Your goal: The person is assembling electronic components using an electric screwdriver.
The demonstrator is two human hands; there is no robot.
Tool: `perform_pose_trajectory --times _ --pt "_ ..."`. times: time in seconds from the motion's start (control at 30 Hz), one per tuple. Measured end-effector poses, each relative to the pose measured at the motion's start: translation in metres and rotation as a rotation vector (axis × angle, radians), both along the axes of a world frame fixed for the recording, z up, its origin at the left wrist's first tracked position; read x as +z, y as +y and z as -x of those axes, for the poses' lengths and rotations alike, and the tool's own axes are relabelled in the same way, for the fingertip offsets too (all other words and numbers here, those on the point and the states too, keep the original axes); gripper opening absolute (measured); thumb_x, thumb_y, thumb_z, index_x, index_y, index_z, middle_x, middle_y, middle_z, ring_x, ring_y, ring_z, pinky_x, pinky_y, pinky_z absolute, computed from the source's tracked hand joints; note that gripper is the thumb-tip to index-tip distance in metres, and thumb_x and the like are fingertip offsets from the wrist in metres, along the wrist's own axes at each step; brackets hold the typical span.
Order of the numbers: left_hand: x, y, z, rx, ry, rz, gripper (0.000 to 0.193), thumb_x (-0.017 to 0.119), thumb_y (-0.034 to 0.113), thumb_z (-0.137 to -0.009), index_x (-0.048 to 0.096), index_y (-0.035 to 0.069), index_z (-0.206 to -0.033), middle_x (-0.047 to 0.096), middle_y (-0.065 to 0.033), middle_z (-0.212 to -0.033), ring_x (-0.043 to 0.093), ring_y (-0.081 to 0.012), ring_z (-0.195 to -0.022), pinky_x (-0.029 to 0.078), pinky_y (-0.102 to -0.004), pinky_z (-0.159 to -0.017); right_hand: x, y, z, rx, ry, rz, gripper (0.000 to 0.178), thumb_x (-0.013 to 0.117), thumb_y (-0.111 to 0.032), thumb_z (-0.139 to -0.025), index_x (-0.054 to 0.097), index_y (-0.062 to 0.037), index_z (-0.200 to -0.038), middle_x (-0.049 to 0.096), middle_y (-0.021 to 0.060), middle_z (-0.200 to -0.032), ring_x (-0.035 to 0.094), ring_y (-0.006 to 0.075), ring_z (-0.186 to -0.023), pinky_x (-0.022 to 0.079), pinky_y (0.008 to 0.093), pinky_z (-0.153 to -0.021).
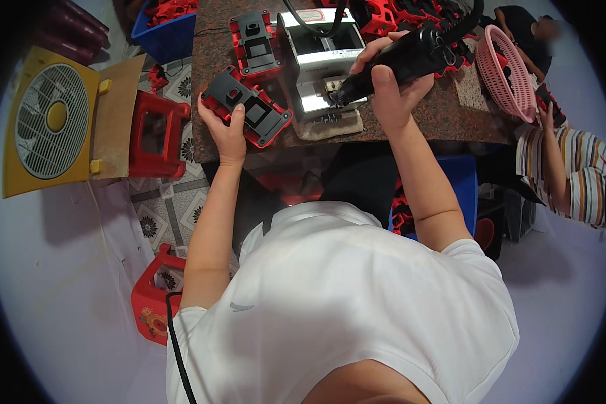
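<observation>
My left hand [229,140] grips a black and red plastic housing [257,116] at the table's front left, thumb on its dark face. In my right hand [397,97] is a black corded electric screwdriver [400,67], held slanting with its tip down to the left. That tip is at the front of a silver-white box-shaped device [322,62], which looks like a screw feeder; whether they touch I cannot tell. The device stands on a pale pad [340,128]. A second black and red housing [254,44] lies just beyond the one in my left hand.
Red parts [377,19] are heaped at the back of the speckled table [444,124]. A pink basket [486,77] stands at the right edge, beside a person in a striped shirt [572,168]. Left are a yellow fan [50,121], red stool [156,135] and blue bin [172,47].
</observation>
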State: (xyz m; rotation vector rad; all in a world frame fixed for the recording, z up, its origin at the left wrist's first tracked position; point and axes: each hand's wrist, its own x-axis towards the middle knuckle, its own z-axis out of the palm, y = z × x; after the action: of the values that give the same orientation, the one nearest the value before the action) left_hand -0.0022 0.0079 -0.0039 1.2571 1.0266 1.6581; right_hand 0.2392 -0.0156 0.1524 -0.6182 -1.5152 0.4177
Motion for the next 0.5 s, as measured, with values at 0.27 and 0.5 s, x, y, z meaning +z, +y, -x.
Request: perform_pose_trajectory --times 0.27,0.5 --pt "-0.016 0.001 0.007 -0.085 -0.057 0.115 0.05 0.062 0.013 -0.086 0.035 0.0 -0.125 0.05 -0.011 -0.117 0.049 -0.0182 -0.107 0.037 -0.0312 -0.097 0.002 0.015 0.01 0.006 -0.024 0.149 0.028 0.064 -0.007 -0.086 0.046 0.0014 -0.106 0.062 0.0115 -0.081 0.06 0.0152 -0.063 0.051 0.0283 -0.062" --pt "-0.013 0.0 0.005 -0.058 0.005 0.094 0.038 0.059 0.013 -0.089 0.039 0.002 -0.119 0.052 -0.0079 -0.114 0.051 -0.0137 -0.103 0.04 -0.028 -0.093 -0.007 0.004 0.009 0.014 0.004 0.056 0.039 0.066 -0.014 -0.085 0.043 0.0025 -0.113 0.061 0.0118 -0.081 0.061 0.017 -0.064 0.052 0.0296 -0.06"
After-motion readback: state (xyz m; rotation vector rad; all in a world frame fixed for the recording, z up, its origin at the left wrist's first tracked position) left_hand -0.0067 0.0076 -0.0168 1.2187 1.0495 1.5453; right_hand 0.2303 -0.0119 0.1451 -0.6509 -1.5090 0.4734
